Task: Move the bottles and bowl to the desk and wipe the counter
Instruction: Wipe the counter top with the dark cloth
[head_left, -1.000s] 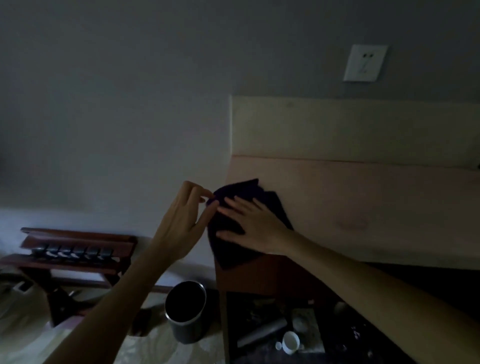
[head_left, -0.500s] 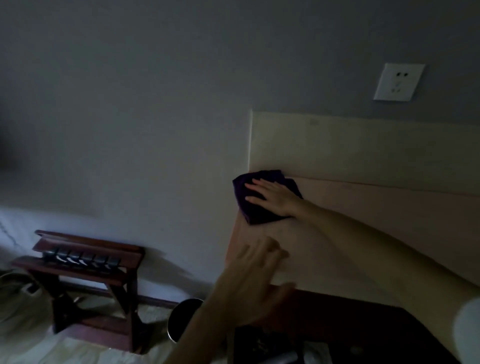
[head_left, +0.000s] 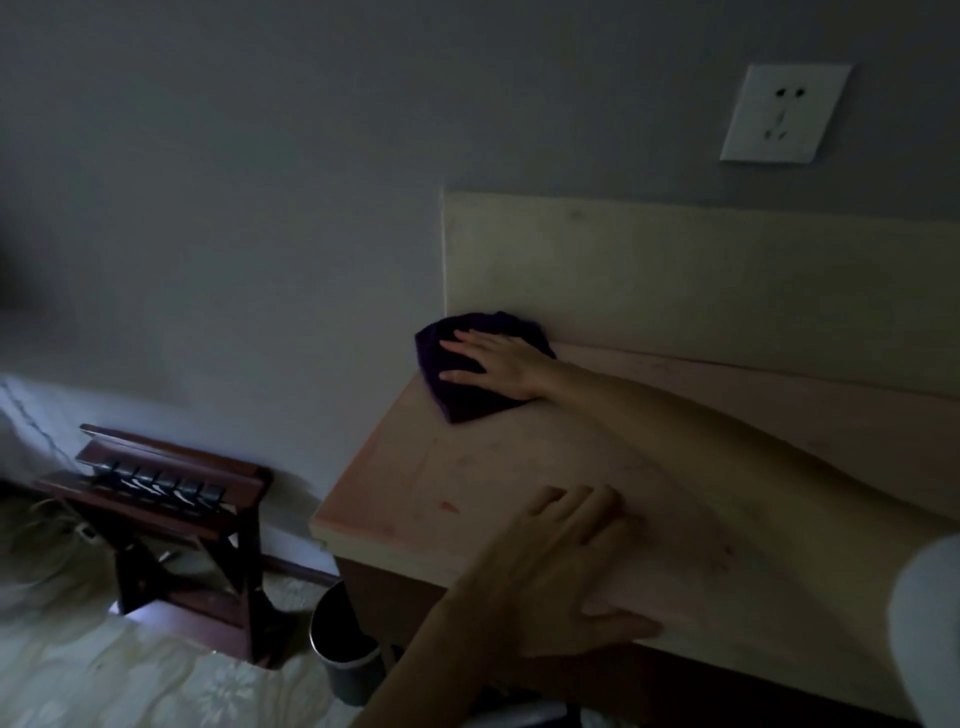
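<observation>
A dark purple cloth (head_left: 467, 400) lies at the far left corner of the pale wooden counter (head_left: 426, 493), against the backboard. My right hand (head_left: 496, 366) lies flat on the cloth with fingers spread, pressing it down. My left hand (head_left: 563, 582) rests palm down on the counter's front edge, fingers apart, holding nothing. No bottles or bowl are in view.
A cream backboard (head_left: 675, 280) rises behind the counter, with a white wall socket (head_left: 779, 111) above it. On the floor at left stand a dark wooden rack (head_left: 166, 499) and a round waste bin (head_left: 343, 654) beside the counter's base.
My right hand slid the cloth from the counter's front left edge to the far left corner. My left hand let go of the cloth's corner and came down onto the front edge.
</observation>
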